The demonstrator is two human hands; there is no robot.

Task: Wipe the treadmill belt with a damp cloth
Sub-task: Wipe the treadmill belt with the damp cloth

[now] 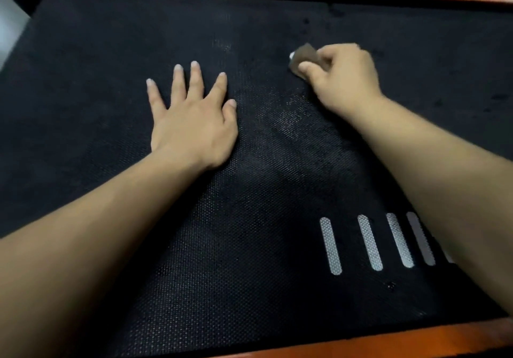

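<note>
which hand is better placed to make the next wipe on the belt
Right. The right hand holds the cloth down on the belt, so it can probably just sweep on. The left hand lies flat with fingers spread, holding nothing.

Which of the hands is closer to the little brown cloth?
Right. The right hand grips the cloth against the treadmill belt. The left hand lies flat on the belt, apart from the cloth, off to its left.
</note>
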